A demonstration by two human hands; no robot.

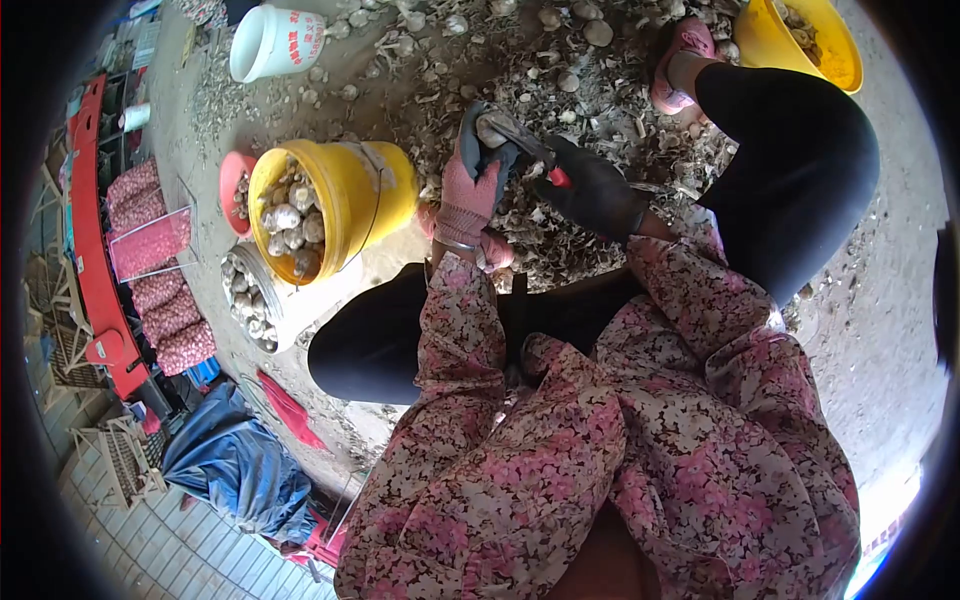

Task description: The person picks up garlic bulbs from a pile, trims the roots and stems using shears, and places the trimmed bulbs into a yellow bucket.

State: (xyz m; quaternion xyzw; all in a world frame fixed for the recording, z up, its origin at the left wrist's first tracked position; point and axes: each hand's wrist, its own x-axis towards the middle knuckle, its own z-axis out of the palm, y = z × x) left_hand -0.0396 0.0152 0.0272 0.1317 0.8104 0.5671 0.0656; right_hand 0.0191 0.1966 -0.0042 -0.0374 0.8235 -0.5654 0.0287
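My left hand [472, 185], in a pink glove with a grey palm, is closed around a garlic bulb [490, 131]. The bulb's dry stalk [520, 136] points right, toward my other hand. Wearing a black glove, my right hand [595, 190] grips red-handled shears [558, 177], mostly covered by the fingers. Their front end is right at the stalk. Below both hands, the ground is covered in cut stalks and dry leaves [545, 240].
Left of my hands a yellow bucket [385, 185] holds garlic bulbs, beside a white bucket [290, 310] of more garlic and a small red container [232, 195]. Another white bucket [262, 45] and a yellow one [845, 60] stand farther out. Loose garlic [598, 33] lies ahead.
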